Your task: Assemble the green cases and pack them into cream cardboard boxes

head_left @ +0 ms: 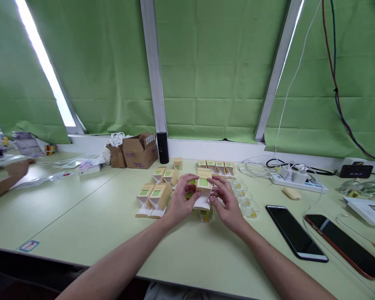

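Note:
Between my two hands is a small kraft cardboard box [203, 183] with a green label and its white-lined flap hanging open toward me. My left hand [185, 196] is closed on the box's left side, thumb and fingers pressed to it. On the right side, my right hand [226, 201] grips the same box with bent fingers. Just below it on the table stands a small clear container [206, 215] with something yellow-green inside, partly hidden by the box. Left of my hands, open kraft boxes [158, 196] stand in rows. Clear plastic domed pieces [249, 204] with yellow centres lie to the right.
More kraft boxes [220, 168] stand behind my hands. A black phone [295, 231] and a red-edged phone [346, 243] lie at the right, near a power strip [300, 183] with tangled cables. A brown carton [139, 151] and a black cylinder [163, 148] stand at the back.

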`<state>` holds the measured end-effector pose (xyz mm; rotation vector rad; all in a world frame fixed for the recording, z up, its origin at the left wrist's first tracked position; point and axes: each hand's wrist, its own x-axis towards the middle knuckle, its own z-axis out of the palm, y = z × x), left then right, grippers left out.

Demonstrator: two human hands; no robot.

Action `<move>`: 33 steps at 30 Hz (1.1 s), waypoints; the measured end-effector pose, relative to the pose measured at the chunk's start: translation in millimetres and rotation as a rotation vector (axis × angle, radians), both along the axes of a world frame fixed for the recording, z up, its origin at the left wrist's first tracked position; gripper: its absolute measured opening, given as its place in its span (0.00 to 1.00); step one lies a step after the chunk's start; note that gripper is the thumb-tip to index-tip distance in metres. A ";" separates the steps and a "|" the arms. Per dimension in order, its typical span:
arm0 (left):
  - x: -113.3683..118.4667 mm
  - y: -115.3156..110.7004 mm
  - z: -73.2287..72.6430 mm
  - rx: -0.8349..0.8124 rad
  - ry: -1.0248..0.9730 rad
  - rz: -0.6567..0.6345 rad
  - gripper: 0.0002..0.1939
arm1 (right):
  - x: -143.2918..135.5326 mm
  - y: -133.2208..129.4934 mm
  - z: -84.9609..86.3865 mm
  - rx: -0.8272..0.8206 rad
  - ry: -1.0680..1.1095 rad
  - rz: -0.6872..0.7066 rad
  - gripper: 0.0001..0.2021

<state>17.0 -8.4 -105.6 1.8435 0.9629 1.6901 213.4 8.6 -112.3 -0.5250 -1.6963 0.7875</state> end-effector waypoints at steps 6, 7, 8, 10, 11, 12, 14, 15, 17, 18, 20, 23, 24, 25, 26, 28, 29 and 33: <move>2.0 -1.1 0.0 0.007 -0.002 -0.004 0.20 | -0.9 -0.8 1.6 -0.011 0.016 -0.017 0.19; 2.2 -1.3 -0.2 0.008 0.000 -0.003 0.20 | -1.1 -0.7 1.7 -0.012 0.018 -0.022 0.19; 2.3 -1.5 -0.4 0.009 0.002 -0.002 0.20 | -1.3 -0.6 1.7 -0.011 0.019 -0.029 0.19; 2.4 -1.7 -1.1 0.013 0.007 0.001 0.21 | -1.8 0.0 1.3 -0.005 0.020 -0.043 0.18; 2.4 -1.7 -1.4 0.015 0.010 0.001 0.21 | -2.1 0.4 1.0 -0.002 0.021 -0.049 0.18; 2.4 -1.7 -1.7 0.017 0.014 0.001 0.21 | -2.3 0.8 0.7 0.000 0.021 -0.054 0.17; 2.4 -1.7 -2.0 0.021 0.024 0.002 0.20 | -2.6 1.6 -0.1 0.002 0.019 -0.060 0.17; 2.4 -1.6 -2.1 0.024 0.028 0.003 0.20 | -2.7 2.0 -0.5 0.001 0.017 -0.063 0.16; 2.3 -1.4 -2.4 0.030 0.032 0.008 0.20 | -2.9 2.7 -1.4 -0.001 0.014 -0.066 0.16; 2.2 -1.4 -2.5 0.031 0.032 0.012 0.20 | -3.1 3.0 -1.9 -0.002 0.015 -0.067 0.16; 2.2 -1.6 -2.7 0.030 0.033 0.020 0.20 | -3.4 3.5 -2.6 -0.002 0.024 -0.071 0.15; 2.6 -2.6 -2.6 0.028 0.040 0.024 0.19 | -4.1 3.7 -3.0 0.005 0.029 -0.080 0.15; 2.9 -2.8 -2.6 0.031 0.040 0.026 0.19 | -4.4 3.5 -2.9 0.006 0.028 -0.083 0.14; 3.2 -3.0 -2.5 0.035 0.040 0.028 0.19 | -4.6 3.4 -2.6 0.008 0.027 -0.086 0.14; 3.5 -3.2 -2.5 0.039 0.040 0.029 0.19 | -4.7 3.2 -2.3 0.009 0.027 -0.087 0.14; 3.9 -3.4 -2.2 0.042 0.041 0.028 0.19 | -4.9 2.8 -1.6 0.012 0.031 -0.091 0.14; 3.8 -3.6 -2.0 0.040 0.042 0.024 0.20 | -4.8 2.7 -1.3 0.012 0.033 -0.093 0.14; 1.1 -5.9 0.6 0.029 0.068 -0.026 0.23 | -4.0 2.8 -0.8 0.005 0.038 -0.105 0.15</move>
